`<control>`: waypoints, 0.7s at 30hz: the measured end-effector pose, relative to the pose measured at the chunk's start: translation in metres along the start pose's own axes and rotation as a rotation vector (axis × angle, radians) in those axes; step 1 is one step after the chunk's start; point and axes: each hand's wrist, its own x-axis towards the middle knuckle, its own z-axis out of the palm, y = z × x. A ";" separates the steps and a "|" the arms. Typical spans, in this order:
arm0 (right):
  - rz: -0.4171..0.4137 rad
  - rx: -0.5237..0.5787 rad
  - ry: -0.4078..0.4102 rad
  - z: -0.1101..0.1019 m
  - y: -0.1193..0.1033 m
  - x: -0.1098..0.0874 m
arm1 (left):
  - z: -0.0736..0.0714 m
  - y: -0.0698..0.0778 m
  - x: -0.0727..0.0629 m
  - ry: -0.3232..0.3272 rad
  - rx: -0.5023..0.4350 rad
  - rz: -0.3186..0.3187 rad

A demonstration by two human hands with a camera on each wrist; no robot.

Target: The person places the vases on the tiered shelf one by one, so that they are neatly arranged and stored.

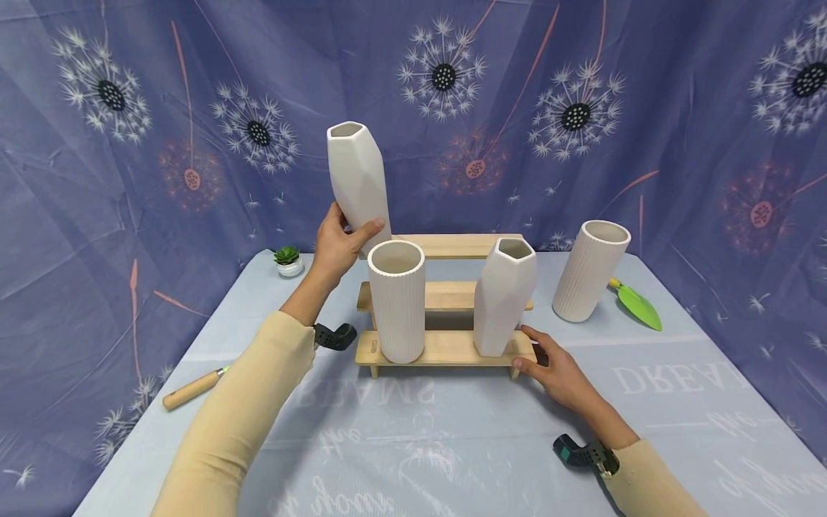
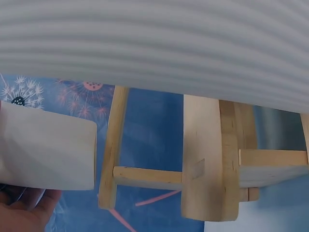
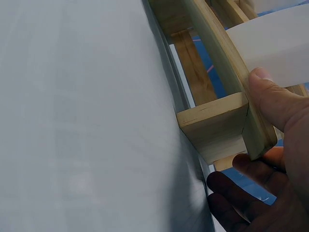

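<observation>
My left hand [image 1: 342, 244] grips a tall white faceted vase [image 1: 357, 179] low on its body, at the left end of the stand's top tier. In the left wrist view the vase's base [image 2: 94, 154] is close to the top slat; I cannot tell if they touch. My right hand [image 1: 558, 370] pinches the right end of the bottom tier of a three-tier wooden plant stand [image 1: 449, 348], thumb above and fingers below. On that tier stand a ribbed white vase [image 1: 398, 316] at left and another faceted white vase [image 1: 500, 301] at right.
Right of the stand, a second ribbed white vase [image 1: 588, 276] stands on the table, with a green trowel [image 1: 638, 307] beyond it. Back left is a small potted succulent [image 1: 288, 260]. A wooden-handled tool [image 1: 194, 389] lies at left, partly behind my left sleeve.
</observation>
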 end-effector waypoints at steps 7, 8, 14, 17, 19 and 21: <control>-0.017 0.002 0.003 0.000 0.001 0.000 | 0.006 0.001 0.006 -0.025 0.012 0.003; -0.018 0.001 0.004 0.000 0.001 0.000 | 0.007 0.001 0.006 -0.030 0.012 0.001; -0.018 0.010 0.002 0.000 0.002 0.001 | 0.012 0.000 0.011 -0.043 0.023 -0.008; -0.018 0.016 0.001 0.000 0.003 0.001 | 0.015 0.000 0.014 -0.049 0.046 -0.013; -0.019 0.017 0.002 0.000 0.003 0.000 | 0.016 0.000 0.016 -0.051 0.052 -0.015; -0.023 0.019 0.004 0.000 0.003 0.000 | 0.017 0.000 0.017 -0.052 0.054 -0.014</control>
